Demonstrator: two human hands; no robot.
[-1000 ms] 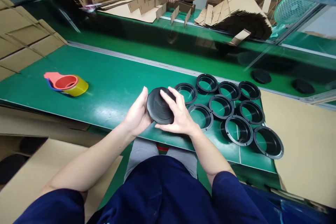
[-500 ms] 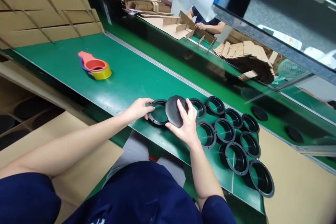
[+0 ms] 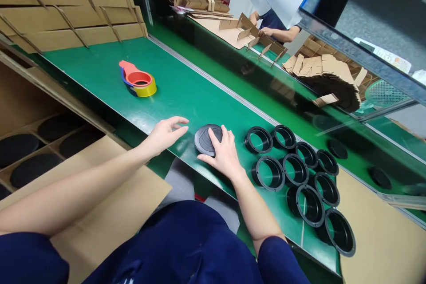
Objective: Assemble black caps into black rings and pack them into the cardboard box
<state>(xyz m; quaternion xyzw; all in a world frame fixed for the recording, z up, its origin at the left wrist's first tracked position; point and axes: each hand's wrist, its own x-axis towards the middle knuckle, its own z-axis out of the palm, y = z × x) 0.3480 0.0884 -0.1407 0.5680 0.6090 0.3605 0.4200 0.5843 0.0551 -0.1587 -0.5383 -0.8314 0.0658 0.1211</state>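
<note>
A black round lid (image 3: 206, 138) lies on the green belt (image 3: 186, 93), seated over a ring. My right hand (image 3: 222, 154) presses flat on its right half, fingers stretched out. My left hand (image 3: 164, 134) hovers just left of the lid, fingers apart and holding nothing. Several black plastic rings (image 3: 296, 173) lie in a cluster on the belt to the right of my right hand.
A red tape dispenser with yellow tape (image 3: 139, 80) sits further left on the belt. A cardboard box with dividers and black discs (image 3: 33, 151) stands at my left. Flat cardboard sheets (image 3: 66, 13) lie behind it. Another person's hands (image 3: 266, 32) fold cardboard dividers across the belt.
The lid went from my right hand's grip down onto the ring on the belt. My left hand let go of the ring and drew back left. The view shifted left.
</note>
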